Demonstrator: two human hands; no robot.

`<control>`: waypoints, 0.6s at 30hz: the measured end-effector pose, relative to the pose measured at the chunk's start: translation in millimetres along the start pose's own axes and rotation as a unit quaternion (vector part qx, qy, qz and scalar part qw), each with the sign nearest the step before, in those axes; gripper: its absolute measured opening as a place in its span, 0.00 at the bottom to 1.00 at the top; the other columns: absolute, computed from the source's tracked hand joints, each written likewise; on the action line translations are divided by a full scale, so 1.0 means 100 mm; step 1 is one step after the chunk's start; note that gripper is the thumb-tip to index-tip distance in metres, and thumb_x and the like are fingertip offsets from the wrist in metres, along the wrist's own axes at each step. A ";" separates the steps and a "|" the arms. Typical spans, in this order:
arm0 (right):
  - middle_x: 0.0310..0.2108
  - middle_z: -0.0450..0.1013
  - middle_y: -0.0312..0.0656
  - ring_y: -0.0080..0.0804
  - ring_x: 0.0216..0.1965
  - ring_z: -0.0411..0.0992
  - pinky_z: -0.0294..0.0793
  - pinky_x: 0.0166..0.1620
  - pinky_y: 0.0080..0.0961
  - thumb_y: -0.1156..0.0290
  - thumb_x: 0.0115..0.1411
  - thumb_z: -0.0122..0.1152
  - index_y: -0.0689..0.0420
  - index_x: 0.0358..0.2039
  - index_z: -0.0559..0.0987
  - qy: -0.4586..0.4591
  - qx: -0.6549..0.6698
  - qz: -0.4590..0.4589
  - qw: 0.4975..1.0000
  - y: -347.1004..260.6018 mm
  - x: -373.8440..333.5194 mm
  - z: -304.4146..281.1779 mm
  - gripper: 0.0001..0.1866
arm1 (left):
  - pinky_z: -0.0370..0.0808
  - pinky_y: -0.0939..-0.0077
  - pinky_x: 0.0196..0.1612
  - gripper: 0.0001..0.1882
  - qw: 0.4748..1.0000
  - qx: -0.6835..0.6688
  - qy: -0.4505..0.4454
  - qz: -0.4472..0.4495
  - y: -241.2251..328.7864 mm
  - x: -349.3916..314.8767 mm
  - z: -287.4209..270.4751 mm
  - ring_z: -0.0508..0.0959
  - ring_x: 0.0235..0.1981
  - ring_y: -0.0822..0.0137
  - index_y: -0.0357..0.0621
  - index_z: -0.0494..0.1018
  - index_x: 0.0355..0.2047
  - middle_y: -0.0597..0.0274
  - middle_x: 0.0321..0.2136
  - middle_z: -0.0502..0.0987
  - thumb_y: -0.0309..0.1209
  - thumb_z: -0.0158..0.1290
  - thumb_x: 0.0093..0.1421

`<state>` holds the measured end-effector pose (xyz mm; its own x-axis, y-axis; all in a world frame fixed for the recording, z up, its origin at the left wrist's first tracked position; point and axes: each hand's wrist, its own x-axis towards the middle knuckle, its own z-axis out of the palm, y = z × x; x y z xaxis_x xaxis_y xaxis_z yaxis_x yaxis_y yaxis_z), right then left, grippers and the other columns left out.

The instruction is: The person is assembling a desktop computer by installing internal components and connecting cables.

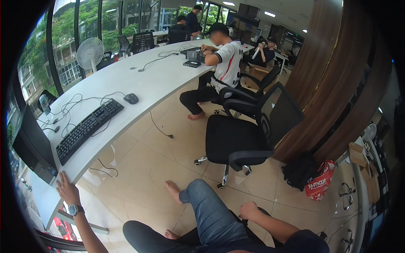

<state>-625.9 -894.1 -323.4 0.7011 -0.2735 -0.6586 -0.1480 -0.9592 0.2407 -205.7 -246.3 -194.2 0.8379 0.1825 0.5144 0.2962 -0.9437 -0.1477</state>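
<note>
My left hand [68,190] lies with its fingers stretched out on the near edge of the white table [156,80], right beside the black desktop computer tower [36,147]. A watch [76,209] sits on that wrist. Farther along the table are a black keyboard [89,130] and a black corded mouse [131,98]. At the lower right, my right hand [250,210] is curled at the front of the dark armrest of the chair I sit on. What its fingers close on is partly hidden.
An office chair [234,137] stands ahead of me on the tiled floor. Beyond it a seated person [228,63] handles a black device [195,55] at the table. A backpack [300,170] and a red bag [321,181] lie at the right. A loose cable [162,131] hangs to the floor.
</note>
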 end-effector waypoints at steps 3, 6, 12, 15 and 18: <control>0.35 0.83 0.44 0.43 0.40 0.83 0.80 0.41 0.39 0.52 0.56 0.65 0.54 0.37 0.86 0.049 -0.006 -0.028 0.998 -0.22 0.16 -0.17 0.19 | 0.66 0.43 0.65 0.38 1.000 -0.007 -0.006 0.008 0.01 -0.05 -0.09 0.67 0.66 0.41 0.50 0.64 0.69 0.61 0.68 0.67 0.19 0.49 0.55; 0.38 0.84 0.41 0.39 0.43 0.83 0.81 0.40 0.43 0.53 0.56 0.65 0.51 0.38 0.88 0.067 -0.035 -0.056 0.996 -0.50 0.31 -0.36 0.17 | 0.63 0.45 0.68 0.38 0.998 -0.056 0.018 0.008 0.01 -0.16 -0.20 0.66 0.67 0.43 0.50 0.64 0.68 0.61 0.68 0.67 0.21 0.51 0.54; 0.42 0.83 0.48 0.46 0.46 0.82 0.80 0.47 0.41 0.51 0.60 0.61 0.54 0.46 0.85 0.000 -0.100 -0.144 0.984 -0.74 0.48 -0.79 0.22 | 0.59 0.49 0.71 0.33 0.972 -0.184 0.130 0.067 -0.11 -0.40 -0.34 0.66 0.68 0.50 0.46 0.68 0.64 0.58 0.64 0.71 0.21 0.52 0.56; 0.44 0.82 0.51 0.50 0.48 0.80 0.78 0.51 0.41 0.48 0.62 0.59 0.55 0.48 0.84 -0.029 0.004 -0.116 0.993 -0.65 0.54 -1.10 0.26 | 0.54 0.49 0.73 0.33 0.956 -0.234 0.158 0.079 -0.15 -0.72 -0.44 0.65 0.68 0.50 0.45 0.67 0.65 0.55 0.65 0.70 0.20 0.50 0.57; 0.45 0.81 0.53 0.50 0.49 0.79 0.77 0.52 0.43 0.44 0.62 0.58 0.56 0.46 0.85 -0.022 0.052 -0.162 0.985 -0.66 0.70 -1.50 0.28 | 0.56 0.44 0.72 0.34 0.902 -0.399 0.161 0.027 0.13 -1.36 -0.33 0.63 0.69 0.46 0.41 0.64 0.67 0.50 0.65 0.69 0.19 0.52 0.57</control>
<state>-462.5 -839.3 -279.0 0.6931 0.0479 -0.7193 0.0073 -0.9982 -0.0595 -331.3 -292.6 -238.1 0.6270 0.1617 0.7620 -0.2734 -0.8703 0.4096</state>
